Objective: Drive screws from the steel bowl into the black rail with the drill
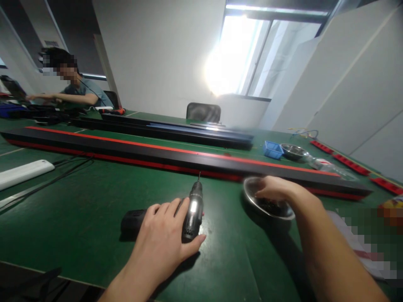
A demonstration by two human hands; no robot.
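A black and grey cordless drill (194, 209) lies on its side on the green table, its thin bit pointing away from me. My left hand (163, 228) is wrapped over the drill's grip and body, thumb at the rear end. To the right, my right hand (275, 188) reaches into a tilted steel bowl (250, 195), fingers bent together at small dark pieces. Whatever is between those fingertips is hidden. Just beyond both hands runs a long black bar with red edges (151, 153), lying across the table.
Behind the bar are more dark rails (176, 134), a blue basket (273, 149) and a second steel bowl (294, 151). Red strips (351, 163) line the right side. A white bar-shaped case (27, 173) with cables lies left. A person (78, 90) sits at the far left.
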